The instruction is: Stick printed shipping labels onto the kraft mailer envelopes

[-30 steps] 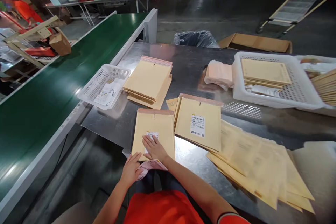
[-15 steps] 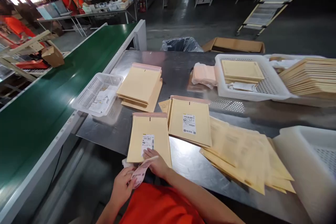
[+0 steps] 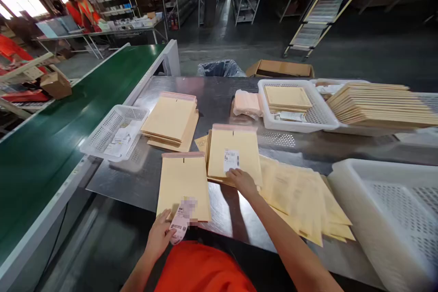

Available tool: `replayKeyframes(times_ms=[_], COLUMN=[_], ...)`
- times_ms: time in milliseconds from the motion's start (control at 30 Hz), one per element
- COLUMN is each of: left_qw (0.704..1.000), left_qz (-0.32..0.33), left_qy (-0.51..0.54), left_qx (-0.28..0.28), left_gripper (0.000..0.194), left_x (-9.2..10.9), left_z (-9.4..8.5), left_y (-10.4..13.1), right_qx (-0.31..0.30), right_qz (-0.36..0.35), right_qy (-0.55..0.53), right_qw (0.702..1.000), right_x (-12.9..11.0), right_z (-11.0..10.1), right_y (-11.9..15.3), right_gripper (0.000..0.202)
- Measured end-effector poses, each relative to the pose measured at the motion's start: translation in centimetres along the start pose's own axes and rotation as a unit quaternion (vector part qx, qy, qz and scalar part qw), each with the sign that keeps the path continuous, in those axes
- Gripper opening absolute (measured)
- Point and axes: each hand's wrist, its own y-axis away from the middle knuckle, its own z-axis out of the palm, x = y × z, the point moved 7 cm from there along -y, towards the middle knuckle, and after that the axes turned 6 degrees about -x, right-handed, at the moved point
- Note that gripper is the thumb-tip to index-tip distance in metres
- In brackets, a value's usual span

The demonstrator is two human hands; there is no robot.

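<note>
My left hand [image 3: 160, 236] pinches a curling strip of printed shipping labels [image 3: 178, 229] at the table's front edge. Its upper part is blurred out. Behind the strip lies a yellow padded envelope [image 3: 183, 178] with a pink flap strip and no label on the part that shows. To its right, my right hand [image 3: 242, 181] rests with its fingers laid flat on the top padded envelope [image 3: 234, 143] of the middle stack. Those fingertips touch the lower edge of that envelope's white shipping label [image 3: 232, 159]; my right thumb is hidden.
Another envelope stack [image 3: 169, 118] lies behind, beside a white basket [image 3: 114, 132] with papers. Loose envelopes [image 3: 297, 196] fan out right, near a large white bin [image 3: 356, 200]. Farther back stand a basket [image 3: 297, 123] and piled envelopes [image 3: 379, 105]. A green conveyor [image 3: 85, 100] runs along the left.
My right hand has moved right, from the front-left envelope to the middle stack. The labelled envelope now tops the middle stack, with an unlabelled one showing at front left. My left hand keeps the strip.
</note>
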Motion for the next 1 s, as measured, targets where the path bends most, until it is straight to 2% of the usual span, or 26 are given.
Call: replayKeyframes(times_ms=[33, 100, 167, 200, 233, 267, 333, 367, 400, 433, 533, 667, 700, 767, 800, 833, 933, 1000], left_qw=[0.999, 0.991, 0.979, 0.973, 0.969, 0.966, 0.964, 0.964, 0.964, 0.965, 0.966, 0.972, 0.975, 0.971, 0.961, 0.946, 0.896, 0.883], left_qz=[0.004, 0.024, 0.039, 0.042, 0.041, 0.036, 0.020, 0.011, 0.004, 0.000, 0.008, 0.007, -0.001, -0.022, -0.029, -0.031, -0.035, -0.059], left_qy=[0.038, 0.125, 0.200, 0.226, 0.243, 0.254, 0.264, 0.266, 0.265, 0.263, 0.257, 0.232, 0.222, 0.236, 0.269, 0.316, 0.436, 0.460], left_qx=[0.013, 0.028, 0.029, 0.026, 0.025, 0.026, 0.027, 0.026, 0.023, 0.018, -0.001, -0.043, -0.035, 0.019, 0.051, 0.072, 0.070, 0.073], left_gripper=[0.021, 0.026, 0.028, 0.029, 0.029, 0.029, 0.032, 0.035, 0.037, 0.037, 0.034, 0.030, 0.032, 0.054, 0.065, 0.067, 0.035, 0.032], left_x=[0.7, 2.5, 4.5, 5.3, 5.9, 6.3, 6.4, 6.2, 5.8, 5.5, 4.4, 3.1, 2.8, 2.4, 2.4, 2.6, 3.8, 4.1], left_z=[-0.5, -1.2, -1.5, -1.5, -1.4, -1.4, -1.2, -1.1, -1.1, -1.1, -1.3, -0.8, -0.9, -1.8, -2.4, -3.0, -3.7, -3.6], left_y=[0.2, 0.6, 0.9, 1.0, 1.1, 1.2, 1.3, 1.3, 1.4, 1.5, 1.9, 1.8, 1.5, 0.7, 0.3, -0.3, -2.1, -2.9], right_qx=[-0.020, -0.016, 0.016, 0.031, 0.041, 0.038, -0.003, -0.019, -0.026, -0.021, -0.011, -0.064, -0.072, -0.086, -0.097, -0.107, -0.098, -0.056], right_qz=[0.008, 0.021, 0.024, 0.014, 0.002, -0.012, -0.010, 0.000, 0.011, 0.020, 0.052, 0.102, 0.097, 0.073, 0.060, 0.048, 0.030, 0.029], right_qy=[-0.004, -0.006, -0.064, -0.136, -0.232, -0.345, -0.526, -0.576, -0.602, -0.610, -0.601, -0.619, -0.609, -0.568, -0.543, -0.520, -0.475, -0.471], right_qw=[1.000, 1.000, 0.998, 0.990, 0.972, 0.938, 0.851, 0.817, 0.798, 0.792, 0.797, 0.776, 0.784, 0.816, 0.832, 0.846, 0.874, 0.880], right_x=[0.4, -0.3, -2.7, -4.6, -6.6, -8.8, -12.9, -14.7, -16.0, -17.0, -18.1, -18.0, -18.0, -18.4, -18.7, -19.1, -19.8, -19.8], right_z=[1.5, 3.0, 2.6, 2.1, 1.5, 1.0, 0.6, 0.5, 0.4, 0.2, 0.2, 2.1, 2.3, 2.5, 2.5, 2.6, 2.5, 2.3], right_y=[0.0, 0.3, 0.9, 1.2, 1.4, 1.6, 1.7, 1.8, 1.8, 1.8, 1.9, 2.3, 2.5, 3.1, 3.5, 3.9, 4.6, 4.4], right_gripper=[0.034, 0.026, 0.026, 0.028, 0.031, 0.033, 0.035, 0.033, 0.030, 0.029, 0.029, 0.014, 0.012, 0.013, 0.015, 0.017, 0.015, 0.015])
